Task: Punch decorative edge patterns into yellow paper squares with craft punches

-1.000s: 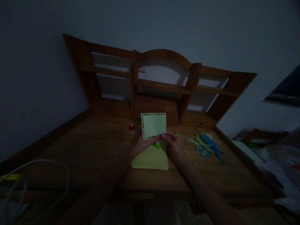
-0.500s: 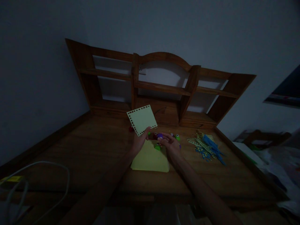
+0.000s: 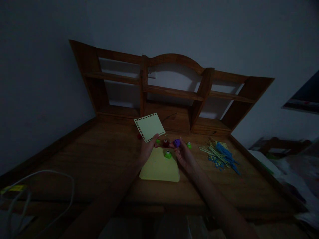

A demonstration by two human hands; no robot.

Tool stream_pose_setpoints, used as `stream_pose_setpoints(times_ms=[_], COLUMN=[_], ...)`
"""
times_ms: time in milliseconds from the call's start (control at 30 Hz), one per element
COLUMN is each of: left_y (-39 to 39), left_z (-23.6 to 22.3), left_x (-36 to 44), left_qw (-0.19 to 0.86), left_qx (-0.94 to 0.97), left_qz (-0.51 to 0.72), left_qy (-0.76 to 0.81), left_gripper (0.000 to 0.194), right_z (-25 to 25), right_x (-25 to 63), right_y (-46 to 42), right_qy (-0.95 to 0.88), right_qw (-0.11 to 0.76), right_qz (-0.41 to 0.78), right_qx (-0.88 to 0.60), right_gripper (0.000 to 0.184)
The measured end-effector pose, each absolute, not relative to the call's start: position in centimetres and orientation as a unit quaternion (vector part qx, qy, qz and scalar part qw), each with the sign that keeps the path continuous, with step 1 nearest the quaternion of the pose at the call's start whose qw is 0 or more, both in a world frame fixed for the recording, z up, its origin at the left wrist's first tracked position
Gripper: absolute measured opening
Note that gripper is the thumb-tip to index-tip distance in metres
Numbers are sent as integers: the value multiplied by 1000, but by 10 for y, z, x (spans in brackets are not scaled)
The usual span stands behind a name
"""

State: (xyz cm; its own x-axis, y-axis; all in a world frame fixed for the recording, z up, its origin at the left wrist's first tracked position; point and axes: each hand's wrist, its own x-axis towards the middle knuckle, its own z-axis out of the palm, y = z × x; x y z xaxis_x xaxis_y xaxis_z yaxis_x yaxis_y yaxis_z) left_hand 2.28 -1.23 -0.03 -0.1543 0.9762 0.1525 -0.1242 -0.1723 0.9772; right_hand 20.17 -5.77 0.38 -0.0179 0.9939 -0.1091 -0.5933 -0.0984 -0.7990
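My left hand (image 3: 148, 148) pinches the lower right edge of a pale yellow sheet of paper (image 3: 150, 127), which is tilted and has small shapes punched along its borders. Between the fingers of my right hand (image 3: 183, 154) is a small purple craft punch (image 3: 176, 143), apart from the sheet. Below the hands lies a stack of yellow paper (image 3: 159, 169). On its upper part sits a green punch (image 3: 168, 154). A dark red punch (image 3: 165, 143) stands between my hands, and another green punch (image 3: 189, 145) is just right of my right hand.
Yellow punched strips and blue scraps (image 3: 221, 154) are heaped at the desk's right. A red punch (image 3: 139, 136) is partly hidden behind the sheet. The wooden shelf (image 3: 171, 93) rises along the back. A white cable (image 3: 57, 172) loops at the front left.
The sheet was upright with the purple punch at its lower edge; it has since turned and moved left in my left hand. My right hand has drawn the punch away to the right.
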Motion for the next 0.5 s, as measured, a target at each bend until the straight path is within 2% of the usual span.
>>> stream_pose_setpoints(times_ms=[267,500], left_y=[-8,-13], left_z=[-7,-1], left_x=[23,23], left_qw=[458,452], left_qx=[474,488], left_qz=[596,595], left_qy=[459,452], left_gripper=[31,31], right_z=[5,3], right_x=[204,203], right_y=[-57,-63], right_qy=[-259,-360], right_qw=[601,597], right_qz=[666,582], right_qx=[-358,-418], right_gripper=[32,43])
